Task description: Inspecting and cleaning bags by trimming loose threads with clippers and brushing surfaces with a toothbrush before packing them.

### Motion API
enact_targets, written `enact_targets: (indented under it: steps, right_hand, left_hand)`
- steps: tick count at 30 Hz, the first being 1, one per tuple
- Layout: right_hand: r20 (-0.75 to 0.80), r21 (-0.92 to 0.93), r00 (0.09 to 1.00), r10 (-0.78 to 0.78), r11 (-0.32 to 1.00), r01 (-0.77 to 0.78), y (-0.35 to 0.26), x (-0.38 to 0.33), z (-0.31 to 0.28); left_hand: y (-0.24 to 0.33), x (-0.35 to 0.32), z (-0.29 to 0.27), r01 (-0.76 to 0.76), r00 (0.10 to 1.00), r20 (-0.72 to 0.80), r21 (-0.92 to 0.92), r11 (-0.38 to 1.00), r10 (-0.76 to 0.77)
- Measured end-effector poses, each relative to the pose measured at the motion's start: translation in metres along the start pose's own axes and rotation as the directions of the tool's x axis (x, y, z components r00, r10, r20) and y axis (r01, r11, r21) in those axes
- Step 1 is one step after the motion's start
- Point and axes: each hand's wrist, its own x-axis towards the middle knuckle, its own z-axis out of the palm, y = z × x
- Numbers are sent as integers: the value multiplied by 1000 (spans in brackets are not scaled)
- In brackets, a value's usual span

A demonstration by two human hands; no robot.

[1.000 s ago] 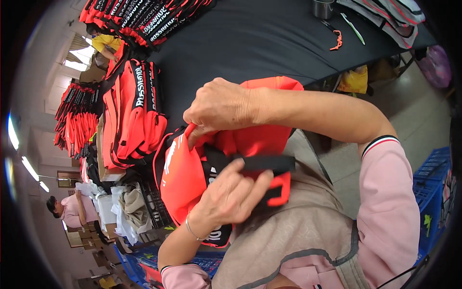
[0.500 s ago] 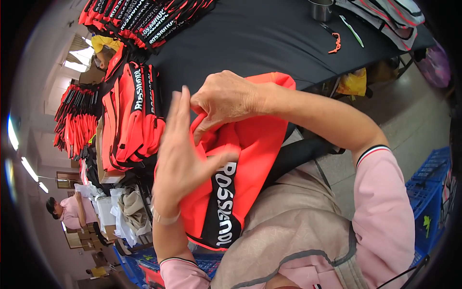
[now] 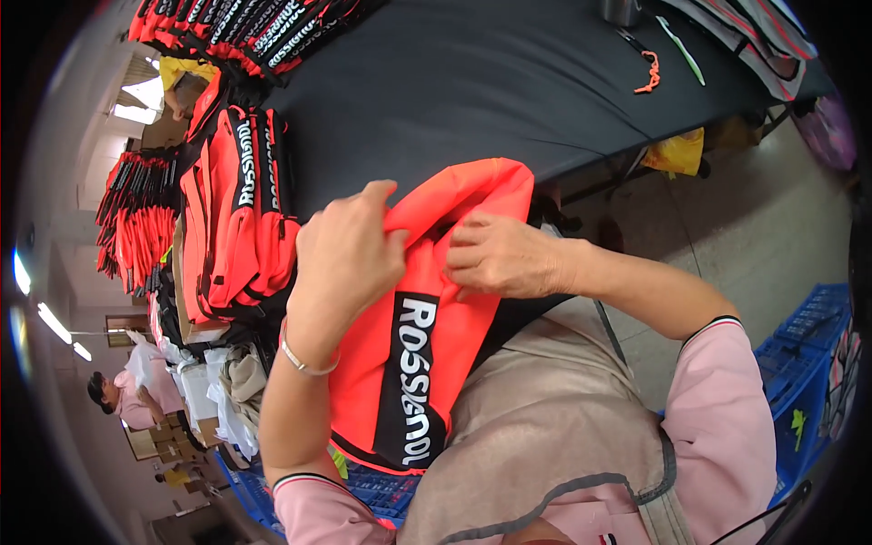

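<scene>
A bright orange-red fabric bag (image 3: 459,331) with a black panel and white lettering lies in front of me against my apron, its open end folded toward the table. At the left edge of that opening, my left hand (image 3: 350,254) is closed on the bag, thumb and fingers bent at the fabric; some fingertips are hidden. My right hand (image 3: 509,259) is on the right side of the opening with its fingers curled in, gripping the bag's cloth. A dark gap shows between the folded rim and the right hand.
A table with a black cloth (image 3: 454,82) spreads ahead. Stacked orange-red bags (image 3: 232,209) stand at left, more (image 3: 254,32) at far left. A cord-like orange piece (image 3: 649,74), a green-and-white toothbrush (image 3: 681,50) and a metal cup (image 3: 620,11) lie far right. Blue crates (image 3: 804,363) flank me.
My right hand has moved down and right, from beside the left hand to the bag's right side. My left hand, stretched and blurred before, has bent its fingers at the edge.
</scene>
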Motion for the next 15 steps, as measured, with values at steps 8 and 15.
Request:
enact_targets:
  steps: [8,15]
  right_hand:
    - [-335,81,942,-19,996,49,-62,-18,-1]
    - [-171,195,978,115,978,-81,-88,-60,7]
  left_hand:
    - [-50,18,5,19,992,116,287,958,-54]
    - [-75,-30,41,-210,965,-117,197,958,235]
